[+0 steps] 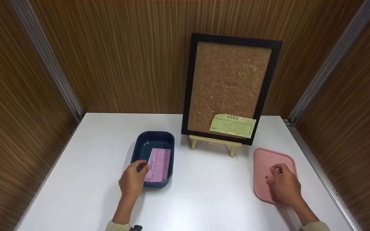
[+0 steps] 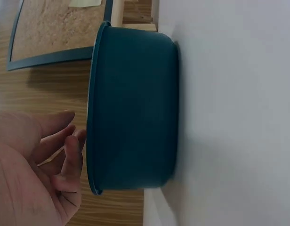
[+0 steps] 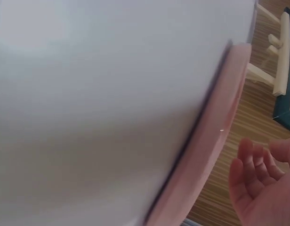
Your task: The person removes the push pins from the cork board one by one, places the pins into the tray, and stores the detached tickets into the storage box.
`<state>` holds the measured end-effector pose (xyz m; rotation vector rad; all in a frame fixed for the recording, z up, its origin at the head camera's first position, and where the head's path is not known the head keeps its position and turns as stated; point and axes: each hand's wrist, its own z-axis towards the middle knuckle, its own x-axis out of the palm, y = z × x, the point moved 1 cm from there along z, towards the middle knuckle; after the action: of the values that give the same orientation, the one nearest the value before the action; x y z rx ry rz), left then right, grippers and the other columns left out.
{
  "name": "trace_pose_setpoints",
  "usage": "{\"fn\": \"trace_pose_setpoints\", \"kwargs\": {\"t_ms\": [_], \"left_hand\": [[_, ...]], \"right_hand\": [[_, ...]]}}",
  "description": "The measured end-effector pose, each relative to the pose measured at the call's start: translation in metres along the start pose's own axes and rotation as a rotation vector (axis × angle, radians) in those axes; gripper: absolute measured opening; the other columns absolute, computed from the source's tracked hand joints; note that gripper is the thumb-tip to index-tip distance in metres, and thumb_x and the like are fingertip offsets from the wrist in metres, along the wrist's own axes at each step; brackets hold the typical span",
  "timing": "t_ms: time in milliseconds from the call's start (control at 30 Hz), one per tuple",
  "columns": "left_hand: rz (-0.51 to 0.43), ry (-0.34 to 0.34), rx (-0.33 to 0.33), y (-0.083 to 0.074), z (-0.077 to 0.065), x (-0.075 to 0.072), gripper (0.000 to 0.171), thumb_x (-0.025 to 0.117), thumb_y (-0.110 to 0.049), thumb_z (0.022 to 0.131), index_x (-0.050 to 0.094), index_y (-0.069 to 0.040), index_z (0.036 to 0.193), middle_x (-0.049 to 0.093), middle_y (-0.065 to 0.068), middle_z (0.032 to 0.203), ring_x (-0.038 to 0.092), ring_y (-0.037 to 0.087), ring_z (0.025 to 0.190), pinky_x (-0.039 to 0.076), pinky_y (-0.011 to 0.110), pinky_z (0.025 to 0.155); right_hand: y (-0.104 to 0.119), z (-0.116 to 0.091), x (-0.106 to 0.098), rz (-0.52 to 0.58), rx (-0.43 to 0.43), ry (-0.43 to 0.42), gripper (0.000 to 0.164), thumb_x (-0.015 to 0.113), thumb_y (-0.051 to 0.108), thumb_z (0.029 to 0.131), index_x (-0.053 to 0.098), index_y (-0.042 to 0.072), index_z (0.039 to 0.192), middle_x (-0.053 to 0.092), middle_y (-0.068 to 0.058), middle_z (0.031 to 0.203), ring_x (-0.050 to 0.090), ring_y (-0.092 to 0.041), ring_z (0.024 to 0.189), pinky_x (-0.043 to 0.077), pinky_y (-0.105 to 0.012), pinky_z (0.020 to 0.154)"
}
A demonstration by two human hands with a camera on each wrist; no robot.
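Observation:
My left hand (image 1: 133,179) hovers over the near left side of a dark blue bin (image 1: 153,184), fingers loosely bent. A pink printed slip (image 1: 159,162) lies in the bin; from above, the fingertips overlap its edge. In the left wrist view the fingers stand just above the bin's rim with no paper between them. At the right, my right hand (image 1: 286,184) is over a pink tray (image 1: 260,157), its fingers relaxed and curved. Two small shiny pins (image 1: 266,176) lie on the tray beside that hand. Nothing shows between its thumb and fingers in the right wrist view.
A black-framed cork board (image 1: 230,77) leans on a small wooden easel (image 1: 215,140) at the back. A yellow-green printed slip (image 1: 233,125) is pinned at its lower right. Wood-grain panels (image 1: 124,57) enclose the white table (image 1: 204,192).

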<state>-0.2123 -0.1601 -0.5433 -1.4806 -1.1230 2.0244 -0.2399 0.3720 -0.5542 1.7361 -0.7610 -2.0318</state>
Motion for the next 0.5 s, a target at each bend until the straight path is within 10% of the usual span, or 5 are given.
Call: {"fn": "trace_pose_setpoints", "kwargs": {"t_ms": [500], "left_hand": [[-0.07,-0.07,0.257,-0.061,0.027,0.043,0.02,0.072,-0.031,0.094,0.075,-0.022,0.112,0.073,-0.004,0.111,0.069,0.017,0.092,0.053,0.042,0.078]], "right_hand": [[0.061,0.024,-0.006,0.085,-0.082,-0.18,0.034,0.051,0.035,0.106,0.059,0.009,0.126,0.066,-0.011,0.095,0.059,-0.018,0.072,0.045,-0.026,0.058]]}}
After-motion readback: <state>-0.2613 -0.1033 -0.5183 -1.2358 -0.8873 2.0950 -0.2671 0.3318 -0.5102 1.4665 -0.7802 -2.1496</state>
